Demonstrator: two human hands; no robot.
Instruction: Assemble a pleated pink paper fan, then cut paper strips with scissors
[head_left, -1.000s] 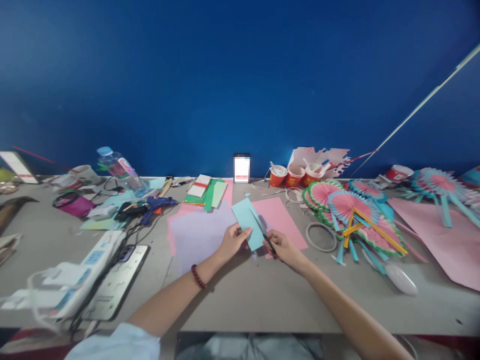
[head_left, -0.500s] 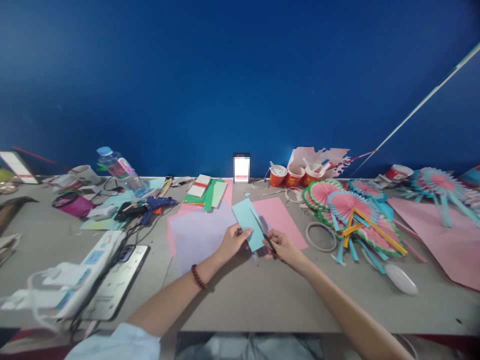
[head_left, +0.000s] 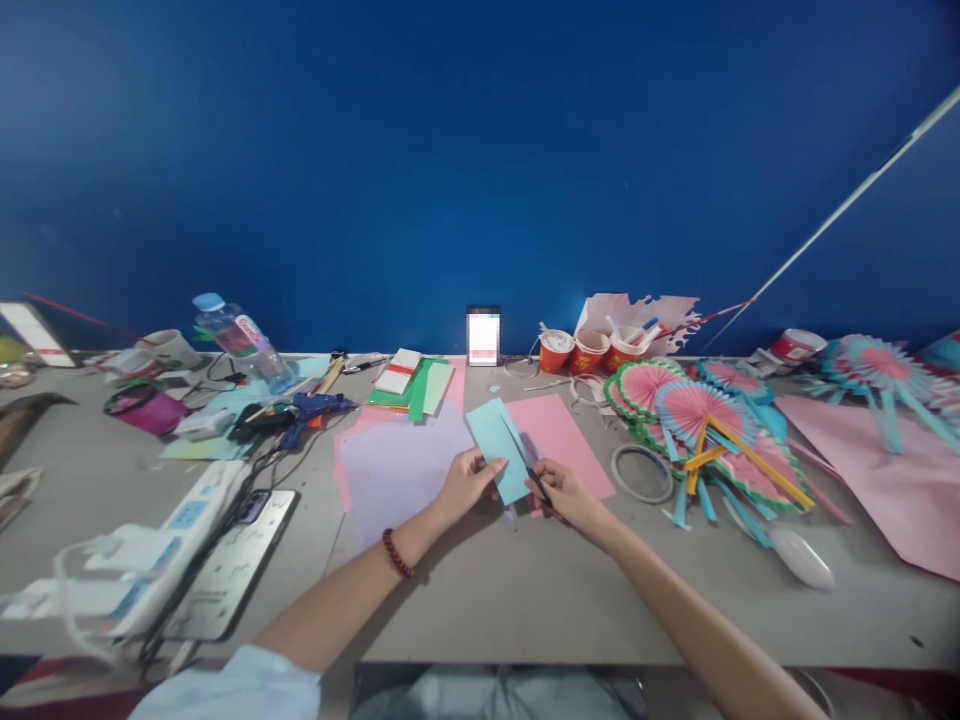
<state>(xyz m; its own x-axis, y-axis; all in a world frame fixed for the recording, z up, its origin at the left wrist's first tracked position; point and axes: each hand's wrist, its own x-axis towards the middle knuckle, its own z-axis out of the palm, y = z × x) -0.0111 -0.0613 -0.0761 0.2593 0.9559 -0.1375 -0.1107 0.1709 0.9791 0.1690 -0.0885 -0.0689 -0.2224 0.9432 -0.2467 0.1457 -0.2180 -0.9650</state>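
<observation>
A light blue piece of paper (head_left: 495, 440) is pinched along its lower left edge by my left hand (head_left: 471, 480), thumb on top. In my right hand (head_left: 562, 490) is a pair of dark-handled scissors (head_left: 535, 484), fingers closed round the handles. The blades lie along the right side of the blue paper, reaching up from its lower edge. Beneath both hands, a lilac sheet (head_left: 397, 470) lies to the left and a pink sheet (head_left: 566, 445) to the right.
Folded paper fans (head_left: 705, 415) and a tape roll (head_left: 642, 473) lie at right. Red paper cups (head_left: 590, 352) and a lit phone (head_left: 483, 337) stand along the wall. At left are a power strip (head_left: 187, 525), another phone (head_left: 232, 570), a bottle (head_left: 244, 340) and a glue gun (head_left: 307, 410).
Almost nothing differs. Both hands, the blue paper and the scissors stay in nearly the same place, with only a tiny shift of the paper.
</observation>
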